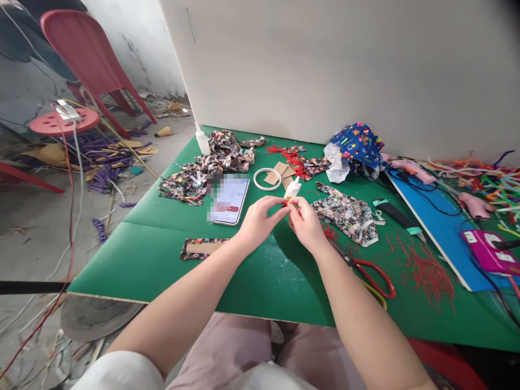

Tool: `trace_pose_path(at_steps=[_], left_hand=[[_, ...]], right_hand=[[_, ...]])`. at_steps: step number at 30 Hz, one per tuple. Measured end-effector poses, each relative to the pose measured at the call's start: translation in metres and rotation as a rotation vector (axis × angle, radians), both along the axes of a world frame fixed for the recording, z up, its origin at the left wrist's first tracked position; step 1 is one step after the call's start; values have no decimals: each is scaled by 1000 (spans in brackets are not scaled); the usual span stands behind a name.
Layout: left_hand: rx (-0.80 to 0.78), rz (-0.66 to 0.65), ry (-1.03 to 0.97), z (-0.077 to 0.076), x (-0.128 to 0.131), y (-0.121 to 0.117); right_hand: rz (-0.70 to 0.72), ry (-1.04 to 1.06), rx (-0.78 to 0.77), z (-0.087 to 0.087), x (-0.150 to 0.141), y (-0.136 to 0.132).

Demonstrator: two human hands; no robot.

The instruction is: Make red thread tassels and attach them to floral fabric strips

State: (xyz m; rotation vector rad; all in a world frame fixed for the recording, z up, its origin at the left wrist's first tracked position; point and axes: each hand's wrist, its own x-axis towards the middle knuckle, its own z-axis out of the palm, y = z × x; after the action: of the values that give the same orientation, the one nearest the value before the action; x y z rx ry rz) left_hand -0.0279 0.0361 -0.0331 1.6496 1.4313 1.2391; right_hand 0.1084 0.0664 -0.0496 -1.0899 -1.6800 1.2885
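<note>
Above the middle of the table my left hand and my right hand meet, their fingertips pinched together. A small red piece, possibly thread, shows between the fingertips; most of it is hidden. Just behind the hands stands a white glue bottle. Below my left forearm lies a strip of brown card edged with dark floral fabric, partly covered by the arm. To the right of my hands are dark floral fabric and red-handled scissors, partly behind my right forearm.
A phone, floral fabric scraps and another glue bottle lie left. Further back are a white ring, card pieces and red tassels. A cutter, red threads and glue guns occupy the right.
</note>
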Motion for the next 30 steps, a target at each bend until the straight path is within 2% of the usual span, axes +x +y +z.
trace_pose_path(at_steps=[4, 6, 10, 15, 18, 30], left_hand=[[-164, -77, -371, -5, 3, 2], [-211, -69, -433, -5, 3, 3], [-219, 16, -327, -4, 1, 2], [-102, 104, -149, -6, 2, 1], [-39, 133, -62, -8, 4, 1], [-27, 201, -37, -5, -5, 6]], right_hand=[[-11, -79, 91, 1, -1, -3], [-19, -108, 118, 2, -1, -4], [-29, -152, 175, 5, -1, -4], [-90, -252, 296, 6, -1, -4], [-89, -270, 313, 6, -2, -4], [-60, -341, 336, 5, 3, -1]])
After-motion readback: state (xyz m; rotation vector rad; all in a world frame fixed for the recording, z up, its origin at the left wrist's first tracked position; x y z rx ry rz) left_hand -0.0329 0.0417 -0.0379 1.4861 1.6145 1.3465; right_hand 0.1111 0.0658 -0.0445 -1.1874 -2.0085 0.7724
